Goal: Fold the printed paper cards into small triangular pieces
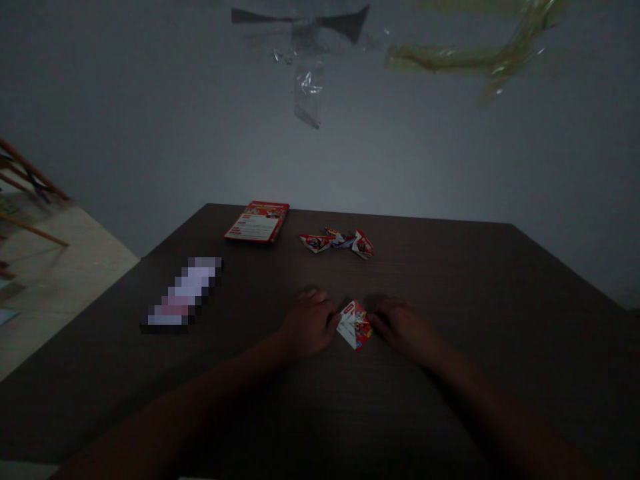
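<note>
A small folded paper [355,325], white on its left half and red printed on its right, lies as a diamond shape on the dark table. My left hand [309,323] is at its left corner, thumb against the edge and the other fingers curled. At the right corner, my right hand [406,328] holds the edge by the thumb and fingers. Beyond the hands sit several folded paper pieces [337,241] in red, white and blue. A stack of red-and-white printed leaflets [259,222] lies farther back to the left.
A phone [185,293] with a blurred-out bright screen lies on the left of the table [465,273]. Behind the table rises a grey wall [400,147] with tape remnants. Wooden furniture legs [35,230] show on the floor at far left.
</note>
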Motion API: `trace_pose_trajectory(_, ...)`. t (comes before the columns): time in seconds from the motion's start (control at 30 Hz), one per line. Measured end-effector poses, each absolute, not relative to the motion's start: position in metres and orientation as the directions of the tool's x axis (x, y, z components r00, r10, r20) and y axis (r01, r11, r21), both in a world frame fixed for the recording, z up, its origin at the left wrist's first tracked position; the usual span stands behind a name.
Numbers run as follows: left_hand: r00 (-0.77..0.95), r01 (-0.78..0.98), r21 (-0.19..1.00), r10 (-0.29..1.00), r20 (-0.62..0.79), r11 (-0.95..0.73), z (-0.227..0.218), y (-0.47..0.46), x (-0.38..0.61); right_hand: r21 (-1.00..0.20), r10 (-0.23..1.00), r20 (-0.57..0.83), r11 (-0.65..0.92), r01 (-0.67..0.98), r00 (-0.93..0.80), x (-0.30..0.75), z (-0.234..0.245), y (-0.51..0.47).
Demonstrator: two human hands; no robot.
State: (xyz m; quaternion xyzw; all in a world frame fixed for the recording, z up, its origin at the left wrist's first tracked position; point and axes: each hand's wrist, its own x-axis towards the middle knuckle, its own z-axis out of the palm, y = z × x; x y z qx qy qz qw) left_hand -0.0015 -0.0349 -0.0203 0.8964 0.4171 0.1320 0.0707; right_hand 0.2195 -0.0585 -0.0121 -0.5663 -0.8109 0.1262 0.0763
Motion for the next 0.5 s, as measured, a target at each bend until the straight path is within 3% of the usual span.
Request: trace_pose_trajectory(0.5, 0.525, 0.822, 0.164, 0.837, 0.154, -0.546, -0.019, -0.040, 0.010, -0.115, 0.968, -0.067, 0.235, 0.965, -0.243, 0.206, -0.011, -0.057)
